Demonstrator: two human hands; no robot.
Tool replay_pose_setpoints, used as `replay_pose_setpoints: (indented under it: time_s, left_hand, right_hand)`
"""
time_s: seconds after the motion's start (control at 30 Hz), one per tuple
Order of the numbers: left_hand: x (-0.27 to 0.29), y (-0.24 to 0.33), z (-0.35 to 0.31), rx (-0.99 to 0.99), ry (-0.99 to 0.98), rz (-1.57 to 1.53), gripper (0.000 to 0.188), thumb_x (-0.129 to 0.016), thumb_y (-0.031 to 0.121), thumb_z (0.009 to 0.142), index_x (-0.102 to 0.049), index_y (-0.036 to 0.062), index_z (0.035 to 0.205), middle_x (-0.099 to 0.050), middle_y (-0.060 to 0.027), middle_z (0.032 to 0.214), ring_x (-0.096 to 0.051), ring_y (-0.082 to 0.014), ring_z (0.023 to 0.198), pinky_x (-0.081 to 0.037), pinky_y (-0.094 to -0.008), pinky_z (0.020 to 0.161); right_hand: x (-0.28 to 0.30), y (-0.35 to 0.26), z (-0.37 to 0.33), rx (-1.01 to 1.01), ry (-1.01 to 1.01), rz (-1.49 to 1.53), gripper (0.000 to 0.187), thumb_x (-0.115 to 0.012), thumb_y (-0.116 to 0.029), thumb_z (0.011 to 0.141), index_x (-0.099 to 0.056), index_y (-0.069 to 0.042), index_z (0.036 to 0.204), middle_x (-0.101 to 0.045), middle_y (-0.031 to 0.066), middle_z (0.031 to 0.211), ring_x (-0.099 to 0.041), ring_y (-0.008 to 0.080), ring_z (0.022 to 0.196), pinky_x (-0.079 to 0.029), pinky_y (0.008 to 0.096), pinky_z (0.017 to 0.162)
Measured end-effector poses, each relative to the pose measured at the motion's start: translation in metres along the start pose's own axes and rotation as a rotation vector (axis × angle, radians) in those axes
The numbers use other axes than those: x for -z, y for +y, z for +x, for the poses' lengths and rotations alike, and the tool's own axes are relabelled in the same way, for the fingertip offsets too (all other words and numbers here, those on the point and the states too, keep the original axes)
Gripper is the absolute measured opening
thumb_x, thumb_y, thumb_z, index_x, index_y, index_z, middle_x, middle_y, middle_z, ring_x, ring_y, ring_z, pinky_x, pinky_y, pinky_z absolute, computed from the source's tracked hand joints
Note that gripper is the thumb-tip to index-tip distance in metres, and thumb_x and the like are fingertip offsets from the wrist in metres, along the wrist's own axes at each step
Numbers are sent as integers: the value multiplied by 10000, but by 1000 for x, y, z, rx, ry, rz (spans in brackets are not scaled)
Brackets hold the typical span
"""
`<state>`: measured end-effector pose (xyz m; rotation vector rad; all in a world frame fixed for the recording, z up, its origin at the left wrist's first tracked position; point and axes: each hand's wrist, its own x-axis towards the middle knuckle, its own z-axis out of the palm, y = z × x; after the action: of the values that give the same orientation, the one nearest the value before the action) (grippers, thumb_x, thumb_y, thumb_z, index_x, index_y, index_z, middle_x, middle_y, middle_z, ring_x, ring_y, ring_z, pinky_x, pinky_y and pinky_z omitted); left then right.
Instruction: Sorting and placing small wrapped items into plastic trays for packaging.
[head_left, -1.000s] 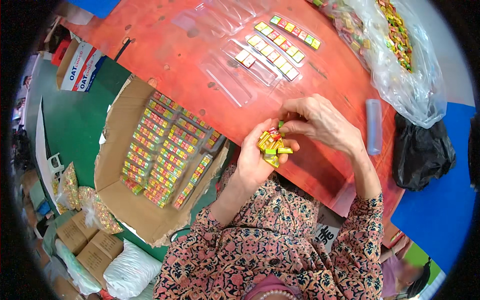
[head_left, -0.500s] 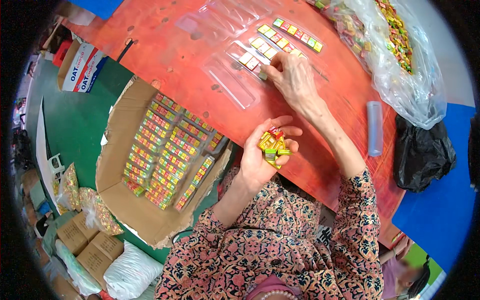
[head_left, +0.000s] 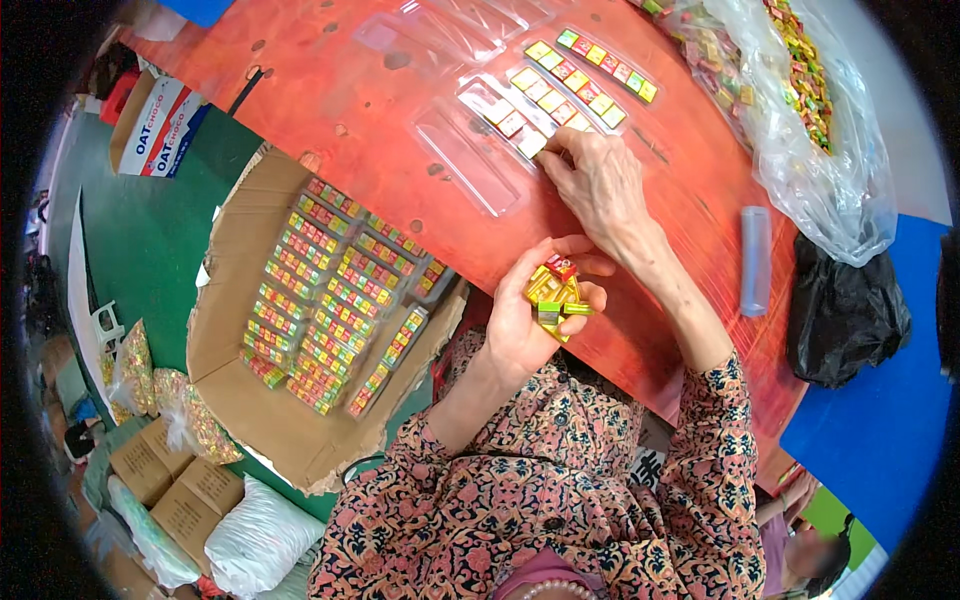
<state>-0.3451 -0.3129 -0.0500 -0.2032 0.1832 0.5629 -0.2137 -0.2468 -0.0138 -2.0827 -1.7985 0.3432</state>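
My left hand [head_left: 522, 310] is cupped, palm up, around several small wrapped sweets [head_left: 553, 290] in yellow, green and red. Over the table, my right hand [head_left: 600, 185] has its thumb and fingertips closed together at the near end of a clear plastic tray [head_left: 470, 91]. A row of pale-looking square sweets [head_left: 511, 124] lies in that tray. What the right fingertips grip, if anything, is hidden. Just beyond are two more narrow trays filled with sweets, a middle row [head_left: 575, 80] and a far row [head_left: 608, 62]. Left of my right hand lies an unfilled clear tray [head_left: 465, 160].
More clear trays [head_left: 440, 35] are at the table's far side. Large plastic bags of loose sweets [head_left: 800, 90] stand at right, beside a black bag [head_left: 845, 310] and a clear tube-like tray [head_left: 755, 260]. Below the table's left edge, a cardboard box [head_left: 235, 330] holds filled trays.
My right fingers have shifted slightly to the near end of the tray, and its row of sweets shows more fully. The left hand still cups its sweets.
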Motion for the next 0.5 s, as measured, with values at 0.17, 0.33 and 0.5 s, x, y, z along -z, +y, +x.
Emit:
replay_pose_setpoints:
  time_s: [0.17,0.33,0.5]
  left_hand:
    - [-4,0,0,12,34,-14,390,-326,325,926,-456,13,1119,-573,-190,995,-604,-266,723,-414,-234,390]
    - [-3,0,1,5,21,-15,393,-329,329,925,-456,13,1121,-576,-191,993,-606,-268,721,-411,-235,386]
    - [-2,0,1,0,18,-11,393,-330,332,925,-458,14,1117,-574,-191,1001,-606,-267,726,-411,-233,385]
  right_hand:
    - [-1,3,2,38,45,-1,154,-607,-195,741,-642,-46,735,-604,143,623,-601,296,583,-472,378,531]
    - [-2,-3,4,44,79,-86,168,-618,-214,739,-646,-52,704,-601,133,604,-599,289,570,-475,374,528]
    - [2,-5,1,29,63,-44,139,-616,-202,741,-644,-65,738,-611,133,647,-601,283,589,-473,371,535]
